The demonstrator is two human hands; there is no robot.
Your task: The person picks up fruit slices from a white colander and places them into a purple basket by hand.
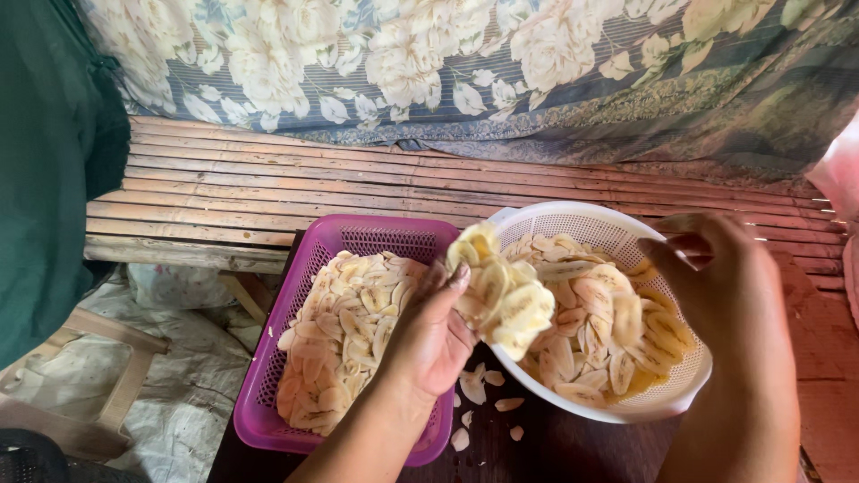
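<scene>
Slatted bamboo bench (358, 183), floral cloth (465, 63) draped behind it, green fabric (45, 179) at left, daylight

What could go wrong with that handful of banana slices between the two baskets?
The left hand holds a loose stack of banana slices over the gap between the purple basket and white basket; more could drop beside the fallen slices. The right hand grips the tilted white basket's rim, so it may tip.

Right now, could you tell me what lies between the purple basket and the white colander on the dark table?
In the head view, the left hand holding a bunch of banana slices fills that gap; below it, a few loose slices lie on the dark table.
</scene>
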